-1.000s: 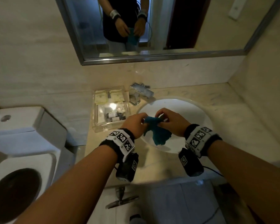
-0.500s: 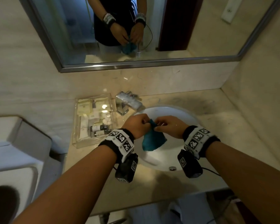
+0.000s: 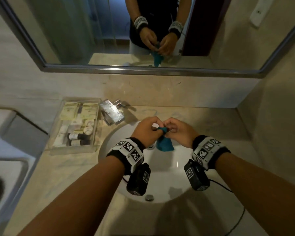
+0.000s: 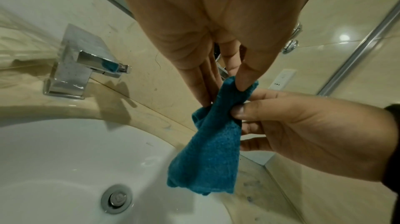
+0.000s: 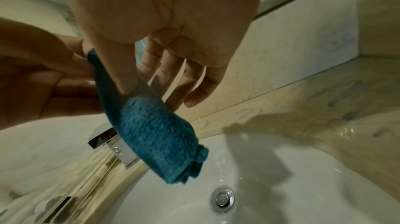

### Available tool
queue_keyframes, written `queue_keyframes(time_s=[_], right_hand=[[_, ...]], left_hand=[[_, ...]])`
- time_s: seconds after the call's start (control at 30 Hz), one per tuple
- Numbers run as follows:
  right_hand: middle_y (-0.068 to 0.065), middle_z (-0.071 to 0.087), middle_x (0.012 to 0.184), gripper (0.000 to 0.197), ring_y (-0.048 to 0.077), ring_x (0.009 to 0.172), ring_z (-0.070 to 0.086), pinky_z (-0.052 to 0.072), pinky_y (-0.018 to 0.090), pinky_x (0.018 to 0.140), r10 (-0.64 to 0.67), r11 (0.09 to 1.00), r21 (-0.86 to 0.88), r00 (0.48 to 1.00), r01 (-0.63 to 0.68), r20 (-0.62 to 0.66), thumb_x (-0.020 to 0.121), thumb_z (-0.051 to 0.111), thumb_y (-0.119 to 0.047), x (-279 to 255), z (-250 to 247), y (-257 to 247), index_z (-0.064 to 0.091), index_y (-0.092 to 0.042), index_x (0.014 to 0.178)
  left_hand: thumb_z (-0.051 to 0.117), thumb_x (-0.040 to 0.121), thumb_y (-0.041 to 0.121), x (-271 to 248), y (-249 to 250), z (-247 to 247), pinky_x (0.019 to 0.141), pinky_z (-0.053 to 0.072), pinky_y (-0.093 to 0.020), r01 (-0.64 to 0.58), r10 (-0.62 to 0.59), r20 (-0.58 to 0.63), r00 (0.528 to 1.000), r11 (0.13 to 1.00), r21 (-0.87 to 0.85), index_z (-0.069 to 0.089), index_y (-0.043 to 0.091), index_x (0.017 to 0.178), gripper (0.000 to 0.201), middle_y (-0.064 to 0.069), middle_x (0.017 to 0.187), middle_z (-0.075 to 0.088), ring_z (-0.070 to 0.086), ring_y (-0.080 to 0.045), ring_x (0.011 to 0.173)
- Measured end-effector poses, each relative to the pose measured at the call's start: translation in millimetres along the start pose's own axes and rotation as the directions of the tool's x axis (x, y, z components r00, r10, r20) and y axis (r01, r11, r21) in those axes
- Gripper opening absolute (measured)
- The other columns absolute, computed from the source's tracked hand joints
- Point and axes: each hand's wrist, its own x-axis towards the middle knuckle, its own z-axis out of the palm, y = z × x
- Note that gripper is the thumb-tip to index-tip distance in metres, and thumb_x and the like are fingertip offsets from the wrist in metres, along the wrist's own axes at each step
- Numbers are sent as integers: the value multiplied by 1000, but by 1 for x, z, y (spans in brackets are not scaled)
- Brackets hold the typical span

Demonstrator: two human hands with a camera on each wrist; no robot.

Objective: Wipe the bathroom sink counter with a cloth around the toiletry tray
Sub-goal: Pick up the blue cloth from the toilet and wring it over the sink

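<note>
A small teal cloth (image 3: 164,144) (image 4: 212,150) (image 5: 155,135) hangs bunched over the white sink basin (image 3: 167,189). My left hand (image 3: 147,129) pinches its top edge between thumb and fingers, and my right hand (image 3: 176,129) pinches the same top edge from the other side. Both hands are held close together above the basin, clear of the beige marble counter (image 3: 61,174). The clear toiletry tray (image 3: 76,124) with sachets and small bottles sits on the counter left of the basin.
A chrome faucet (image 3: 111,114) stands between tray and basin. A toilet (image 3: 5,159) is at the left, below counter level. A mirror (image 3: 143,31) runs along the back wall and a side wall (image 3: 279,116) closes the counter on the right. The drain (image 4: 116,198) is in the basin.
The view has shifted right and nearer the counter. Both hands have drawn closer together and now pinch the cloth's top, so it hangs narrower over the basin.
</note>
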Motion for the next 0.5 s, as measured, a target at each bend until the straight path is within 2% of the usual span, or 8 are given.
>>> queue_keyframes(time_s=[0.07, 0.13, 0.2, 0.27, 0.33, 0.37, 0.43, 0.5], right_hand=[[6, 63, 90, 23, 25, 85, 62, 50, 35, 79, -3, 999, -36, 999, 2, -39, 79, 66, -6, 6, -3, 6, 55, -27, 84], [0, 59, 81, 18, 15, 71, 55, 47, 30, 69, -26, 994, -104, 995, 15, -101, 78, 67, -12, 11, -5, 7, 57, -24, 86], [-2, 58, 80, 17, 14, 70, 51, 44, 29, 65, -106, 980, -181, 985, 81, -135, 75, 69, -17, 15, -6, 7, 57, -22, 86], [-5, 54, 82, 19, 16, 77, 50, 44, 30, 68, -175, 961, -237, 976, 140, -132, 73, 71, -16, 19, -5, 5, 57, -23, 85], [-5, 53, 88, 23, 16, 86, 49, 42, 28, 72, -205, 955, -241, 972, 173, -112, 74, 69, -9, 23, -4, 5, 57, -23, 89], [-3, 55, 95, 26, 16, 92, 51, 43, 27, 76, -202, 958, -228, 975, 176, -96, 75, 68, -7, 24, -4, 7, 58, -22, 93], [1, 54, 115, 36, 16, 107, 51, 43, 28, 89, -166, 959, -240, 985, 151, -42, 78, 65, -8, 27, -4, 10, 56, -23, 110], [1, 49, 128, 49, 15, 118, 47, 39, 27, 97, -123, 957, -265, 992, 121, 10, 83, 62, -11, 30, -3, 14, 48, -24, 127]], left_hand=[[63, 86, 11, 0, -1, 5, 77, 52, -34, 20, -20, -36, 999, 1000, -16, 57, 17, 88, 9, -8, 110, 61, 67, -25, 88], [65, 87, 25, 2, -5, 8, 78, 50, -32, 76, -76, -76, 994, 997, 3, 55, 16, 98, 18, -1, 104, 62, 64, -19, 91], [64, 87, 38, 8, -9, 9, 81, 53, -34, 183, -182, -76, 980, 983, 1, 55, 18, 101, 26, 0, 98, 67, 65, -18, 89], [62, 88, 34, 15, -11, 11, 84, 54, -39, 214, -211, -53, 976, 975, 52, 58, 19, 94, 17, -4, 90, 71, 67, -20, 87], [60, 87, 22, 22, -11, 11, 85, 53, -43, 204, -200, -47, 979, 974, 99, 57, 22, 84, 5, -6, 87, 72, 67, -21, 88], [59, 86, 17, 25, -12, 11, 85, 53, -44, 207, -203, -50, 978, 974, 91, 55, 24, 79, 11, -8, 88, 72, 67, -23, 88], [57, 84, 10, 32, -16, 10, 85, 53, -46, 211, -209, -46, 977, 976, 53, 51, 27, 77, 19, -11, 91, 71, 66, -26, 90], [54, 84, 5, 39, -21, 9, 83, 52, -48, 189, -188, -30, 982, 982, 28, 49, 25, 83, 20, -16, 94, 69, 64, -31, 89]])
